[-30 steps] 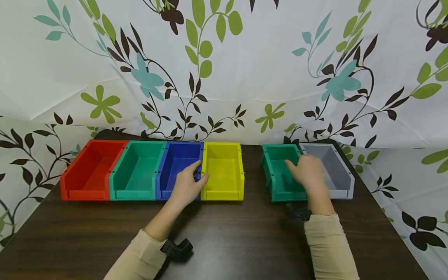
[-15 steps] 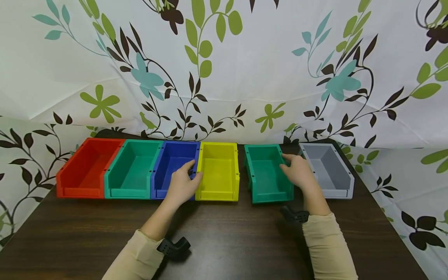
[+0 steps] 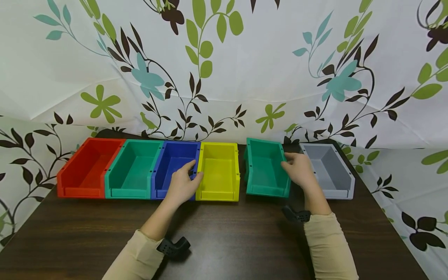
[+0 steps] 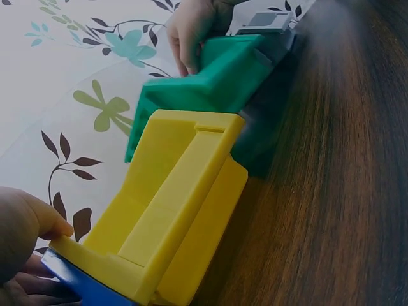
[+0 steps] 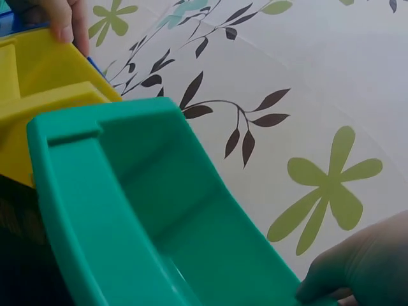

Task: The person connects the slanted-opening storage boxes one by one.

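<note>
My right hand (image 3: pixel 299 169) pinches the right wall of a green plastic storage bin (image 3: pixel 266 167). In the head view this bin is slightly turned and looks raised off the table, a narrow gap from the yellow bin (image 3: pixel 219 171). My left hand (image 3: pixel 182 184) grips the adjoining walls of the yellow bin and the blue bin (image 3: pixel 171 159). Its thumb (image 4: pixel 54 223) lies on the yellow wall, with the other fingers on the blue side. The right wrist view has the held green bin (image 5: pixel 191 197) close up, its front lip beside the yellow bin.
Left of the blue bin, a second green bin (image 3: pixel 135 167) and a red bin (image 3: pixel 89 167) stand side by side. A grey bin (image 3: pixel 330 171) stands apart at the right. A leaf-patterned cloth (image 3: pixel 252 77) hangs behind the dark wooden table (image 3: pixel 231 241).
My right hand has brought the green bin left, away from the grey one, then up and slightly turned. The joined bins shifted a little left, then stayed put, my left hand on them.
</note>
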### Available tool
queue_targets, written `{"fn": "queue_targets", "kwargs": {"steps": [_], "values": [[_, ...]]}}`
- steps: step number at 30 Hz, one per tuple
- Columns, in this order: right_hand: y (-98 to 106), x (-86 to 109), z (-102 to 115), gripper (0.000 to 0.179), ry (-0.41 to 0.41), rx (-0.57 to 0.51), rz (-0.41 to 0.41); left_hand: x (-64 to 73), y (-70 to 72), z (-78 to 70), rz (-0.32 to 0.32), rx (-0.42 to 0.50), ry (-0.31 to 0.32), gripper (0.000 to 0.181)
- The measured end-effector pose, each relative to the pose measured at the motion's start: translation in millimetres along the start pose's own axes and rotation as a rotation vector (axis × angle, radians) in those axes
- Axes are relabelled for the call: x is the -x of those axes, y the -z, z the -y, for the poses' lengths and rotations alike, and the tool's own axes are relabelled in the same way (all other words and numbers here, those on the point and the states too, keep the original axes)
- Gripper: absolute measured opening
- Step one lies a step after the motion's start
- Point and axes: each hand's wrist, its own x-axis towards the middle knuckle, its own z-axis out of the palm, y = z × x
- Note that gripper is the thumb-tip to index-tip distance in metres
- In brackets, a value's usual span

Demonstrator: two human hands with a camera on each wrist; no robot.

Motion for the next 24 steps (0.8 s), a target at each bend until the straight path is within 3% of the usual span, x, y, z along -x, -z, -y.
{"fn": "queue_targets", "kwargs": {"steps": [11, 24], "values": [[3.7, 5.3, 11.4, 0.042, 0.008, -0.074, -0.053, 0.3, 0.3, 1.0, -0.001, -0.005, -0.028, 0.056], [4.0, 11.0, 21.3, 0.040, 0.035, -0.083, -0.112, 0.1, 0.3, 1.3, -0.005, -0.011, -0.040, 0.056]]}}
